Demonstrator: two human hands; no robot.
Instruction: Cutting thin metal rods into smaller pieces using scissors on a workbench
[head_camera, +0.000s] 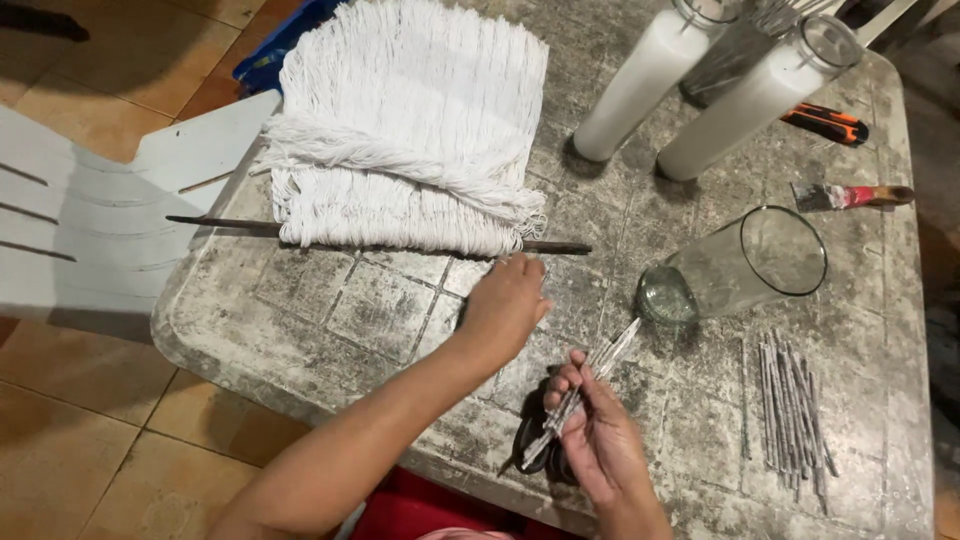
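Note:
My left hand (505, 305) reaches forward over the grey stained table (330, 310), its fingers curled near the end of a dark metal rod (555, 247) that carries a thick bundle of white cotton strings (405, 130). Whether it grips a string is hidden. My right hand (595, 440) holds a thin waxed wick stick (590, 385) between thumb and fingers, pointing toward an empty clear glass (740, 268) lying on its side. Dark scissors (535, 445) lie under that hand.
Two tall glass candles filled with white wax (640, 85) (750, 100) stand at the back. A row of several waxed wicks (790, 415) lies at the right. A paintbrush (850, 196) and an orange-handled tool (825, 123) lie at the far right. A white plastic chair (100, 230) stands left.

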